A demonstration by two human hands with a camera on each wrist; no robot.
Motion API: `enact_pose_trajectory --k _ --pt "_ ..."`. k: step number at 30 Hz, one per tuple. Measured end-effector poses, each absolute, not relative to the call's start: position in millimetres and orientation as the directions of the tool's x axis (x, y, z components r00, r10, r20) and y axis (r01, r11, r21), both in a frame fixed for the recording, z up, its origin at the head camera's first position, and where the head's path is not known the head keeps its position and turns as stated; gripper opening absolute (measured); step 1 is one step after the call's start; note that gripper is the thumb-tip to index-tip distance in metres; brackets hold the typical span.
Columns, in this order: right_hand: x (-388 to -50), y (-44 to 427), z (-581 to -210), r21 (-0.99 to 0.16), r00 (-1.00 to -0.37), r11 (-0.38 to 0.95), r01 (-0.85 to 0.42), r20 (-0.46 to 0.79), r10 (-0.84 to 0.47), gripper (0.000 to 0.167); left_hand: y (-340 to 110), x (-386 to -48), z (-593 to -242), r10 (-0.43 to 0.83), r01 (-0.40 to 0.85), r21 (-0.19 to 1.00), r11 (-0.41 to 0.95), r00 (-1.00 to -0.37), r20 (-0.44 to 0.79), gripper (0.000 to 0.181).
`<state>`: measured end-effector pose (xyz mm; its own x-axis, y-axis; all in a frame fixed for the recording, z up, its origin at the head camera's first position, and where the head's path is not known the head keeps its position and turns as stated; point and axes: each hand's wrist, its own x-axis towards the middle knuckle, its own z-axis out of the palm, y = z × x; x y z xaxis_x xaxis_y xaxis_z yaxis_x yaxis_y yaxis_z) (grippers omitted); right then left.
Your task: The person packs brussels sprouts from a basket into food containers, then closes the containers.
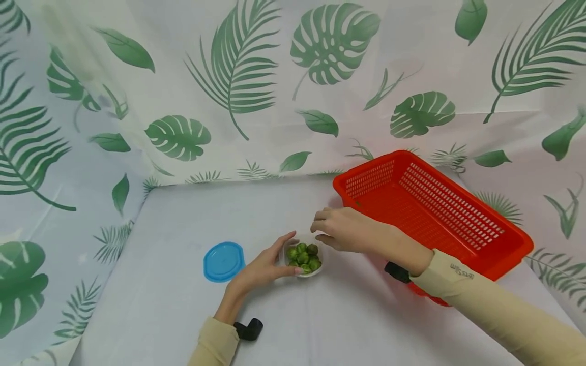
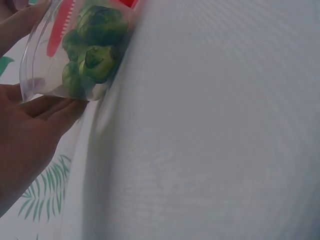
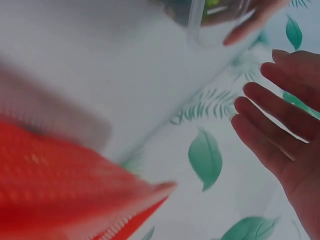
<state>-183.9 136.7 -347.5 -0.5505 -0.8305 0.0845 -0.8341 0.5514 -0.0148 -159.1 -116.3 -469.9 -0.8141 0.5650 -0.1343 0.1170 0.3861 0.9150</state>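
In the head view, a small clear plastic container holds several green Brussels sprouts. My left hand grips its left side, the thumb at the near rim and the fingers round the far side. The left wrist view shows the same sprouts through the clear wall, with the left hand against it. Up and to the right of the container, my right hand hovers with nothing in it. Its fingers are spread and slightly bent in the right wrist view, where the hand stands apart from the container.
A blue lid lies flat on the white table cover, left of my left hand. The large red slotted basket stands at the right, partly under my right forearm. Leaf-printed sheets rise behind the table and at its sides.
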Motion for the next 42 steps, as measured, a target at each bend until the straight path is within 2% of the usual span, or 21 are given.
enact_pose_trajectory --k 18,28,34,42 --pt "-205 185 -323 -0.260 -0.756 0.717 -0.647 0.093 -0.648 0.026 -113 -166 -463 0.573 0.169 0.898 0.406 -0.812 -0.107 0.095" --pt "-220 207 -333 -0.363 -0.796 0.724 -0.587 0.093 -0.599 0.016 -116 -160 -466 0.588 0.145 0.906 0.397 -0.798 -0.130 0.095" --pt "-231 220 -342 -0.401 -0.817 0.728 -0.555 0.101 -0.567 0.019 -118 -162 -467 0.589 0.170 0.901 0.399 -0.800 -0.110 0.094" --pt "-238 235 -358 -0.431 -0.855 0.766 -0.477 0.027 -0.518 0.021 -118 -160 -469 0.595 0.154 0.905 0.397 -0.794 -0.126 0.094"
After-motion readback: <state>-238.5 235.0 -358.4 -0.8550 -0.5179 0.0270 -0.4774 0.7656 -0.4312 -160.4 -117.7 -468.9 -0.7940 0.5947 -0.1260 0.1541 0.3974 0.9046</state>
